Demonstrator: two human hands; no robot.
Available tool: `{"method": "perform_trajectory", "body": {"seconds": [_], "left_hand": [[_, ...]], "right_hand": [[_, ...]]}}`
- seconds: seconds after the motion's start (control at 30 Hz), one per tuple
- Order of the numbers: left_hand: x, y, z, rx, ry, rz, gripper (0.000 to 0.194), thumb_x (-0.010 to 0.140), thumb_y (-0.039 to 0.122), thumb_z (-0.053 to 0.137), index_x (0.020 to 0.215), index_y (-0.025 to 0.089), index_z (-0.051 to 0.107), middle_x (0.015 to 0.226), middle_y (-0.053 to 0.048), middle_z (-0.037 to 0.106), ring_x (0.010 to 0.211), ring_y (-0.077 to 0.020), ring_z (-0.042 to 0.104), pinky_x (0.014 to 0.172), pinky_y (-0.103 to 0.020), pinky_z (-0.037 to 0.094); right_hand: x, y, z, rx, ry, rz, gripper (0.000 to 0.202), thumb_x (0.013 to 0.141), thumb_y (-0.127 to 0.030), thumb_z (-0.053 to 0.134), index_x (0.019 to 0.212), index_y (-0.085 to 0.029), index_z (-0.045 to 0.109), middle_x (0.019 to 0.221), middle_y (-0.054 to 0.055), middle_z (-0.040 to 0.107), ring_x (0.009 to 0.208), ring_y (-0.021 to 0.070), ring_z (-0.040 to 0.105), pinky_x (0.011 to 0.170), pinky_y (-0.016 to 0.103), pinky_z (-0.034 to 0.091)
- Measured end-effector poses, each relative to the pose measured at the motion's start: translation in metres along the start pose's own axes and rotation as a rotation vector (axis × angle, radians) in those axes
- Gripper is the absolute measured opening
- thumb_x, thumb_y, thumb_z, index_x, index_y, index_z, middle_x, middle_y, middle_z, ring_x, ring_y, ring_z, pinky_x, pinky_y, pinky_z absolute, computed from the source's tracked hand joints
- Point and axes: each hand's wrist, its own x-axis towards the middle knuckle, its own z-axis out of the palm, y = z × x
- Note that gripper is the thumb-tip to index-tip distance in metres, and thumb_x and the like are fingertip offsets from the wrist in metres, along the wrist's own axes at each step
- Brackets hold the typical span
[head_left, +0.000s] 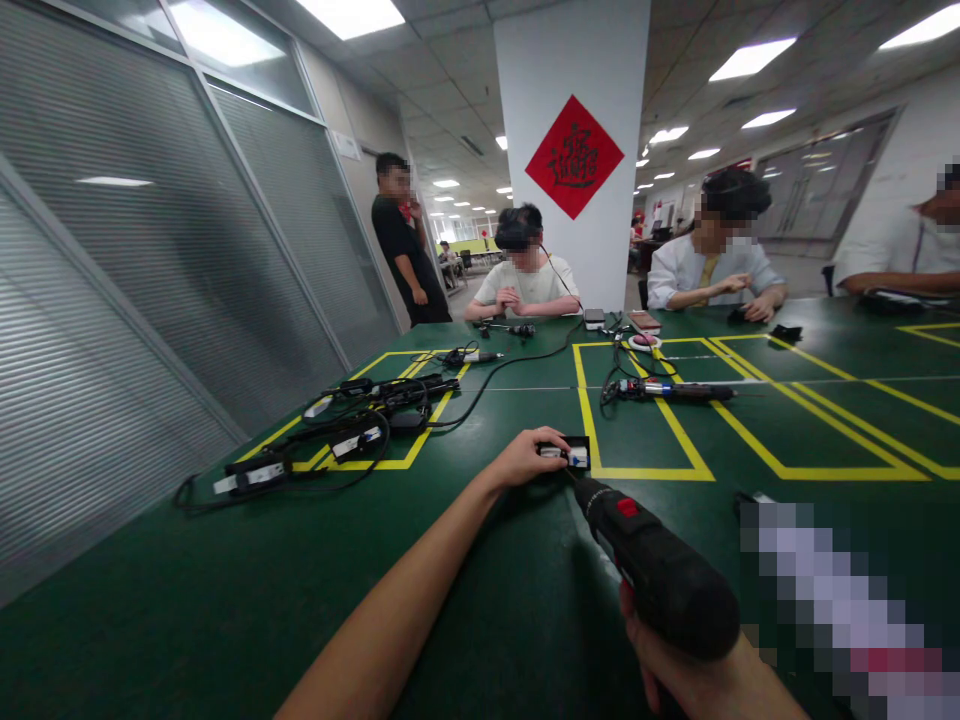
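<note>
My right hand (645, 640) is wrapped around the grip of a black cordless drill (660, 570) with a red switch on top. The drill's bit points away from me and reaches a small black box (584, 445) with white and blue parts inside. My left hand (529, 457) holds that box down on the green table, fingers curled over its left side. Part of the box is hidden beneath the fingers, and whether the bit touches it I cannot tell. Most of my right hand's fingers are behind the drill.
Black power strips and cables (382, 410) lie bundled on the left of the green table (480, 590). A long black electric tool (675, 392) lies beyond the box. Yellow tape (652, 474) marks rectangles. Several people sit or stand around the far side; a blurred object (832, 590) lies at right.
</note>
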Motion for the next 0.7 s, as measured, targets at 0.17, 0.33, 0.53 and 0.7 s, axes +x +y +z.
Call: {"method": "perform_trajectory", "body": {"seconds": [0.17, 0.33, 0.53, 0.7], "left_hand": [[0.000, -0.002, 0.000, 0.000, -0.009, 0.015, 0.025, 0.067, 0.022, 0.065, 0.091, 0.016, 0.066, 0.108, -0.007, 0.056, 0.098, -0.0169, 0.053, 0.089, -0.027, 0.038], [0.000, -0.001, -0.001, 0.006, -0.013, 0.018, 0.025, 0.067, 0.022, 0.065, 0.091, 0.017, 0.066, 0.108, -0.006, 0.056, 0.099, -0.0173, 0.053, 0.088, -0.027, 0.038], [0.000, 0.001, 0.000, 0.013, -0.002, -0.011, 0.024, 0.066, 0.020, 0.065, 0.090, 0.017, 0.066, 0.108, -0.007, 0.056, 0.099, -0.0175, 0.053, 0.089, -0.028, 0.038], [0.000, 0.003, 0.000, 0.014, -0.001, -0.021, 0.024, 0.066, 0.019, 0.065, 0.090, 0.017, 0.066, 0.109, -0.007, 0.056, 0.100, -0.0184, 0.053, 0.090, -0.029, 0.038]], "right_hand": [[-0.005, -0.009, -0.004, -0.030, -0.021, -0.087, 0.022, 0.071, -0.039, 0.050, 0.083, -0.021, 0.052, 0.043, -0.003, 0.052, 0.038, 0.0136, 0.053, 0.035, 0.022, 0.036], [-0.008, -0.009, -0.006, -0.061, -0.013, -0.089, 0.032, 0.072, -0.045, 0.046, 0.088, -0.017, 0.048, 0.046, 0.000, 0.055, 0.039, 0.0150, 0.054, 0.035, 0.024, 0.038], [-0.010, -0.014, -0.008, -0.057, -0.077, -0.122, 0.033, 0.074, -0.044, 0.044, 0.093, -0.016, 0.048, 0.049, -0.002, 0.052, 0.041, 0.0141, 0.052, 0.047, 0.029, 0.042], [-0.022, -0.035, -0.012, -0.107, -0.062, -0.074, 0.034, 0.074, -0.047, 0.044, 0.088, -0.016, 0.048, 0.047, -0.001, 0.052, 0.045, 0.0163, 0.053, 0.043, 0.027, 0.038]]}}
